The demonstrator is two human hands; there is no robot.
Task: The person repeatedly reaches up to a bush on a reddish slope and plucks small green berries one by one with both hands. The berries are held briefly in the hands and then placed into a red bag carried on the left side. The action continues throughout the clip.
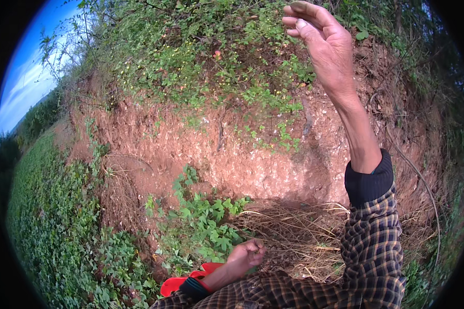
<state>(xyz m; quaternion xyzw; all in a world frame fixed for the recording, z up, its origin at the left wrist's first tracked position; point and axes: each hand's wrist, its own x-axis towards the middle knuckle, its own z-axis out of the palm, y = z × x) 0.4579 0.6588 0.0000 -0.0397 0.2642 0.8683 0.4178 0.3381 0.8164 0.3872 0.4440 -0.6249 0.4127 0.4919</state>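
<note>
My right hand [326, 42] is raised high in front of leafy shrub branches [232, 50] that bear small round yellow-green fruits. Its fingers are bent and a little apart, with nothing visible between them. Low down, close to my body, my left hand [248, 255] has its fingers loosely curled. Whether something small lies in its palm is too hard to make out. A red bag or container [174, 285] shows beside and behind my left wrist; the forearm covers part of it.
Ahead rises a steep reddish earth bank [232, 162] with the shrub hanging over it. Dry straw-like stems [297, 235] lie at its foot. Leafy vines [212, 228] grow near my left hand, and green ground cover [58, 220] spreads left. A thin bare stem [421, 177] curves down at right.
</note>
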